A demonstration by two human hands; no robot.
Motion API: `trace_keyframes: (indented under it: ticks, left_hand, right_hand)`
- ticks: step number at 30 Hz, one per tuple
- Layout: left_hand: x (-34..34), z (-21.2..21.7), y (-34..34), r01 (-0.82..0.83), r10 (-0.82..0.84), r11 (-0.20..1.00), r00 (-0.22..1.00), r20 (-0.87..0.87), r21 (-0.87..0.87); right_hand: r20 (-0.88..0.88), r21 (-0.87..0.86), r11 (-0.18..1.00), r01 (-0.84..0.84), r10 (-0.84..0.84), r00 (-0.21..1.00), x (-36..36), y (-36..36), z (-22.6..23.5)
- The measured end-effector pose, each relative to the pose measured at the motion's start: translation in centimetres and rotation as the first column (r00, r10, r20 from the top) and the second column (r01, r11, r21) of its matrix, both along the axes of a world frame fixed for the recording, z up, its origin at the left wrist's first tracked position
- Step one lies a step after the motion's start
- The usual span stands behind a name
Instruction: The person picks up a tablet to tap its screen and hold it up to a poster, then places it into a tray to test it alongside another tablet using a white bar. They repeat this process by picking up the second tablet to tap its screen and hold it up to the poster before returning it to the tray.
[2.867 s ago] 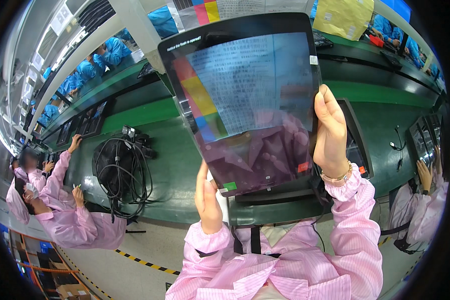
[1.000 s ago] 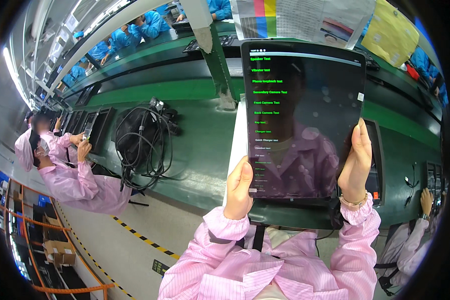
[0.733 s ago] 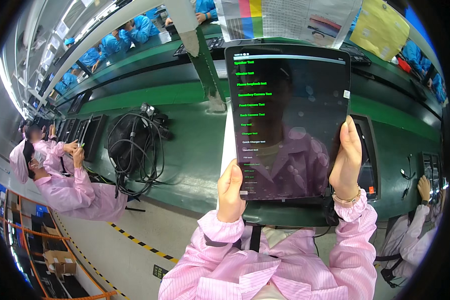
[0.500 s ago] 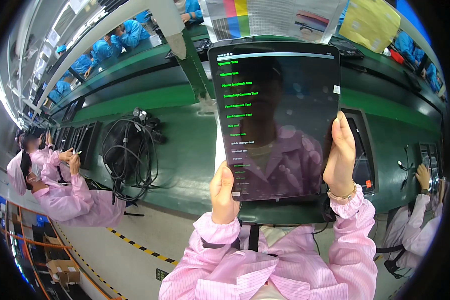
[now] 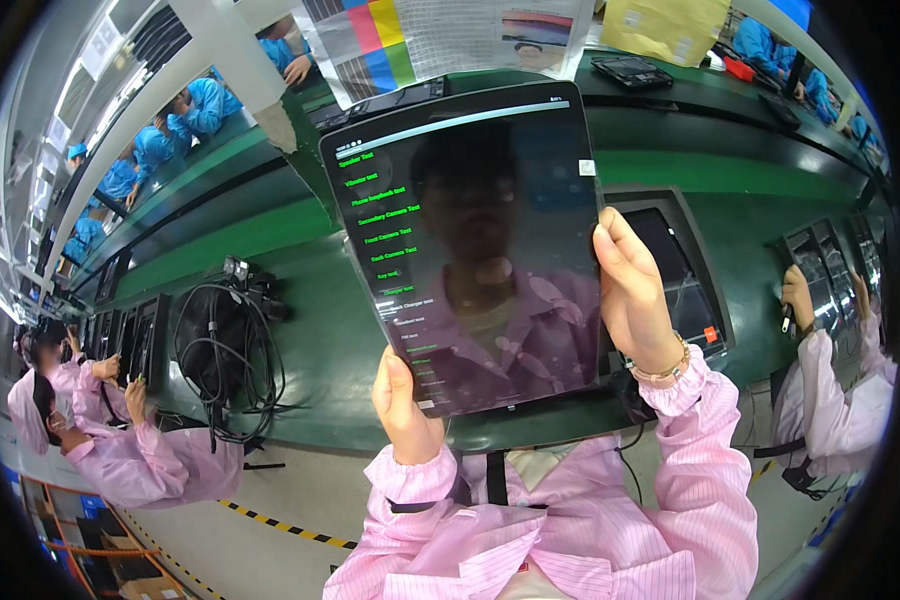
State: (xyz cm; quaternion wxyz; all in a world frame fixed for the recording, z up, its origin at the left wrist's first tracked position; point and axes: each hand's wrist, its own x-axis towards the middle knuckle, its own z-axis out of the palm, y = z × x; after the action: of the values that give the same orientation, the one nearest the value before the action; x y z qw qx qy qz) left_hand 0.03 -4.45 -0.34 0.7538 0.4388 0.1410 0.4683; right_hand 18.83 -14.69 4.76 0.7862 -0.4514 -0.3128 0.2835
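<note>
I hold a black tablet (image 5: 490,260) upright in front of me, tilted a little to the left. Its dark glossy screen shows a column of small green and white text lines and mirrors a pink garment. At the lower left corner my left hand (image 5: 408,410) grips the edge, thumb on the front. My right hand (image 5: 635,290) clasps the right edge about halfway down, thumb on the front too. The other fingers of both hands are mostly hidden behind the tablet. A small white sticker (image 5: 587,168) sits near its upper right edge.
Behind lies a green workbench (image 5: 320,395) with coiled black cables (image 5: 225,350) on the left. A black tray with another tablet (image 5: 675,265) is at the right. A colour chart sheet (image 5: 385,45) hangs above. Co-workers in pink (image 5: 140,455) and blue (image 5: 210,105) sit around.
The tablet and both hands have shifted left in the view, and the tablet leans more to the left. A co-worker's hand at the right has shifted too. My grip stays the same.
</note>
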Motion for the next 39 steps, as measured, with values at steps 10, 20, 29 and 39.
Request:
trace_keyframes:
  ticks: [10, 20, 29, 39]
  left_hand:
    - [0.2, 0.2, -0.3, -0.053, 0.053, 0.999, 0.998, -0.025, 0.000]
    - [0.0, -0.1, -0.3, -0.014, 0.014, 1.000, 0.999, -0.032, 0.001]
    - [-1.0, -1.2, -1.5, 0.116, -0.135, 0.985, 0.979, -0.155, -0.127]
    - [0.9, -0.8, -0.6, 0.181, -0.287, 0.908, 0.926, -0.247, -0.379]
  right_hand:
    - [0.031, -0.089, 0.994, -0.064, 0.067, 0.997, 1.7, -1.4, -0.5]
    - [0.358, -0.070, 0.997, 0.014, 0.012, 0.934, 3.0, -1.5, -0.9]
    - [0.808, 0.237, 0.808, 0.539, -0.473, 0.353, 6.5, -2.2, 1.8]
    - [0.820, -0.449, 0.524, 0.724, -0.080, 0.567, 13.3, -12.6, -2.8]
